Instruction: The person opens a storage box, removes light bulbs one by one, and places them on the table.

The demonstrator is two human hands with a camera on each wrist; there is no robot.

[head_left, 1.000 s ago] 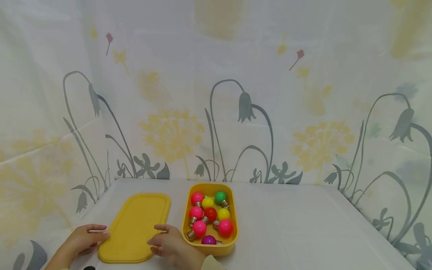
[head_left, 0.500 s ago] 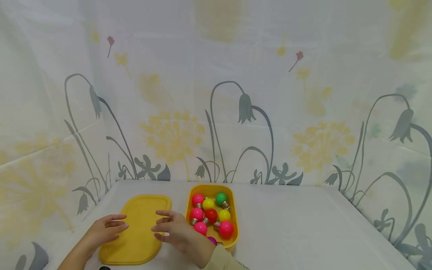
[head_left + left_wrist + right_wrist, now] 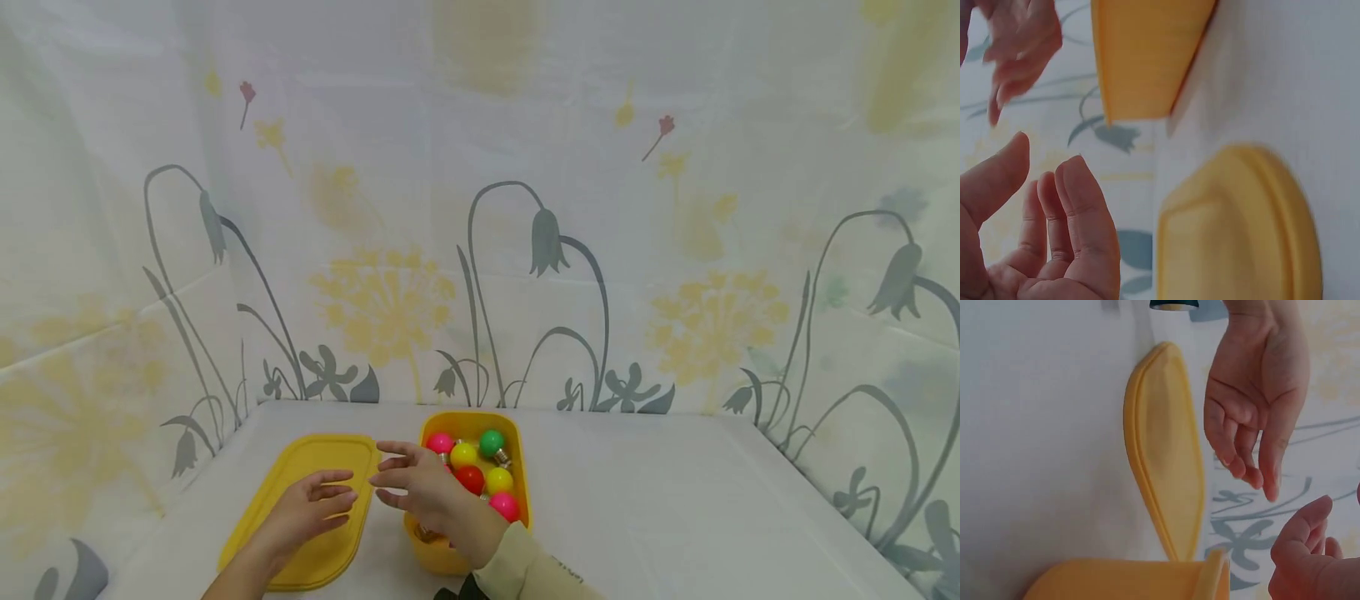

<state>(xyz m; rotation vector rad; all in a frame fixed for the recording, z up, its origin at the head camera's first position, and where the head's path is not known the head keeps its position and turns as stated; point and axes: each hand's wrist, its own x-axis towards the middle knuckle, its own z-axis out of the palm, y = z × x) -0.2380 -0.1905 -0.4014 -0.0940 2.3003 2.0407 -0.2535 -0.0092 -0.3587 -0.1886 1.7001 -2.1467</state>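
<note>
My left hand hovers over the right part of a flat yellow lid, fingers loosely bent and holding nothing. My right hand is raised across the left side of a yellow plastic box, its relaxed fingers pointing left, also without anything in them. Inside the box lie several coloured light bulbs, among them a green bulb, a red bulb and a pink bulb. The right hand and forearm hide some of the bulbs. In the left wrist view the lid lies on the table below the hand.
A white cloth covers the table, which stretches off to the right of the box. Behind it hangs a white curtain printed with grey and yellow flowers. A dark object shows at the bottom edge by the right sleeve.
Both hands have lifted away from the lid's sides and moved right, the right one now in front of the box. The lid and box stay in place.
</note>
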